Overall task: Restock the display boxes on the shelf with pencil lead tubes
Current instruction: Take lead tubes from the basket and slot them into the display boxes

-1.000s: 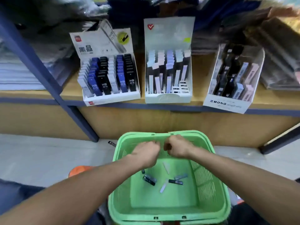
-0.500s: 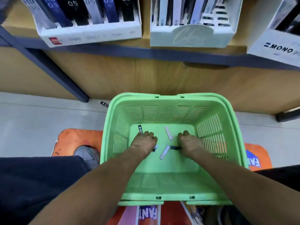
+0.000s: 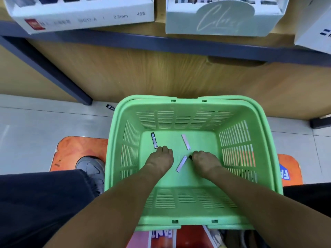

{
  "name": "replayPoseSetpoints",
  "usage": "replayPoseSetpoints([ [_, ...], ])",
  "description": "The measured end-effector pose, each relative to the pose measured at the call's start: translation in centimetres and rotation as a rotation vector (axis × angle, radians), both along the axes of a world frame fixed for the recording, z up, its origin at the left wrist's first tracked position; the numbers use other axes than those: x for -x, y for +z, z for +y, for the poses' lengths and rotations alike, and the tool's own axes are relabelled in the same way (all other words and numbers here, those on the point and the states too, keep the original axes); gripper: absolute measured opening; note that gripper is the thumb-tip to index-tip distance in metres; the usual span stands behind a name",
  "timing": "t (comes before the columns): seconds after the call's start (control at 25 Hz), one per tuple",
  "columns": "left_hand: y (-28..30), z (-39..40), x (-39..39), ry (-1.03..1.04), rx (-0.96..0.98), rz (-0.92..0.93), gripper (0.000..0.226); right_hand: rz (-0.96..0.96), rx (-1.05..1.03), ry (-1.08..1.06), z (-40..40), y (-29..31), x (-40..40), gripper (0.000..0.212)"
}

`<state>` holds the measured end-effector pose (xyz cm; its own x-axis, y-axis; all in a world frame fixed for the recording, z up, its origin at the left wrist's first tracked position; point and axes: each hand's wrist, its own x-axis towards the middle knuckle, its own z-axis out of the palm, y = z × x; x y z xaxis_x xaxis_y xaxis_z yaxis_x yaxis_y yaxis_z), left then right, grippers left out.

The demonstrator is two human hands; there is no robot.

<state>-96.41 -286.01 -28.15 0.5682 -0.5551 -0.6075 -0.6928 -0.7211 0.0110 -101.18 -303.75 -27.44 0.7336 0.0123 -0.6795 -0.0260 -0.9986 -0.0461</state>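
Note:
A green plastic basket (image 3: 268, 158) stands on the floor below the shelf. On its bottom lie a black lead tube (image 3: 154, 140), a white lead tube (image 3: 185, 144) and a pale lavender lead tube (image 3: 181, 163). My left hand (image 3: 160, 158) is down on the basket floor with its fingers curled under, just below the black tube; whatever it grips is hidden. My right hand (image 3: 206, 161) curls round a dark lead tube (image 3: 190, 157), and only that tube's tip shows. Only the fronts of three display boxes show on the shelf: white (image 3: 84, 17), pale green (image 3: 223, 20), white (image 3: 315, 38).
One stray dark tube (image 3: 110, 107) lies on the tiled floor left of the basket, near the slanted shelf leg (image 3: 53, 72). An orange mat (image 3: 77, 151) and my grey shoe (image 3: 91, 169) are at the left. The wooden panel under the shelf stands behind the basket.
My hands dropped from above the basket to its floor and closed on tubes. The dark tube end beside my left hand is gone from sight. The view tilted down.

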Motion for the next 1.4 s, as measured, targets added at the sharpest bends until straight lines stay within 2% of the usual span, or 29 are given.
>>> replayPoseSetpoints([
  [0.08,-0.1,-0.2,0.5,0.06,0.024,0.011,0.035,0.032,-0.043,-0.067,0.1,0.1,0.0,0.022],
  [0.12,0.0,-0.6,0.7,0.194,0.087,0.072,0.03,0.042,-0.092,-0.132,0.1,0.3,-0.1,0.019],
  [0.2,0.3,-1.6,0.4,0.717,0.335,0.351,0.027,0.05,-0.239,-0.352,0.1,0.3,-0.7,0.004],
  [0.24,0.5,-2.2,0.2,0.957,0.46,0.498,0.025,0.056,-0.341,-0.484,0.1,0.2,-1.1,0.011],
  [0.32,1.4,-3.0,-0.2,1.252,0.611,0.665,0.018,0.079,-0.587,-0.708,0.5,0.6,-1.5,0.02],
  [0.48,2.9,-2.3,-0.4,1.409,0.678,0.922,0.038,0.098,-0.982,-0.886,1.5,1.7,-2.0,0.006],
  [0.56,2.8,-1.5,-0.4,1.473,0.705,0.981,0.044,0.097,-1.037,-0.908,2.1,1.9,-2.2,0.008],
  [0.68,2.3,-1.0,-0.9,1.593,0.772,0.954,0.052,0.07,-0.941,-0.916,2.7,2.2,-2.6,0.025],
  [0.76,2.7,-0.9,-1.3,1.651,0.811,0.932,0.055,0.147,-0.958,-0.856,3.4,2.8,-2.6,0.023],
  [0.88,2.6,-1.1,-1.3,1.736,0.849,0.887,0.032,0.274,-1.019,-0.872,4.6,3.6,-2.5,0.018],
  [0.92,2.2,-1.1,-1.5,1.759,0.836,0.788,0.024,0.28,-0.963,-0.869,4.7,3.8,-2.7,0.013],
  [0.96,1.5,-0.9,-1.7,1.721,0.79,0.63,0.02,0.241,-0.834,-0.836,4.6,3.8,-3.0,0.014],
  [1.04,0.8,-0.3,-2.3,1.463,0.597,0.289,0.01,0.13,-0.445,-0.706,4.2,3.2,-3.3,0.031],
  [1.12,0.8,0.2,-2.8,1.256,0.451,0.078,0.019,0.114,-0.176,-0.624,3.9,2.2,-2.8,0.038],
  [1.2,0.8,0.3,-3.3,1.218,0.386,0.004,0.032,0.162,-0.128,-0.615,4.2,1.0,-1.9,0.032],
  [1.28,0.3,0.3,-3.8,1.229,0.329,0.013,0.037,0.129,-0.132,-0.63,4.6,0.2,-1.4,0.03],
  [1.4,-0.5,0.5,-4.3,1.241,0.304,0.076,0.024,-0.058,-0.121,-0.588,4.1,0.7,-2.3,0.026],
])
